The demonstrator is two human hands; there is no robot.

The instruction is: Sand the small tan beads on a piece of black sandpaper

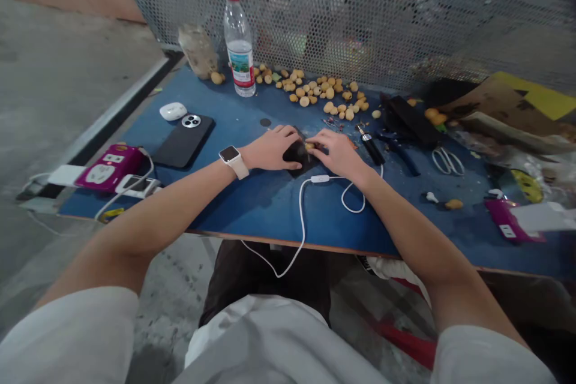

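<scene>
The largest thing is the blue tabletop (252, 210), and its surface shows some stains and crumbs. On its far part lies a loose group of round, yellow-tan pieces (330, 93); a few have a paler face or a dark spot. The left hand (272, 149) is over a dark flat pad, with the thumb well apart from the fingers; I cannot tell whether its grip is taking hold of the pad. The right hand (337, 153) has its grip closed at the fingertips. The dark pad (296, 151) is partly covered by the left hand. The smallest is the held piece (309, 146), pinched by the right hand above the pad, between both hands. It looks yellowish and roundish; fingers cover a part, and its finer marks are too small to tell.
</scene>
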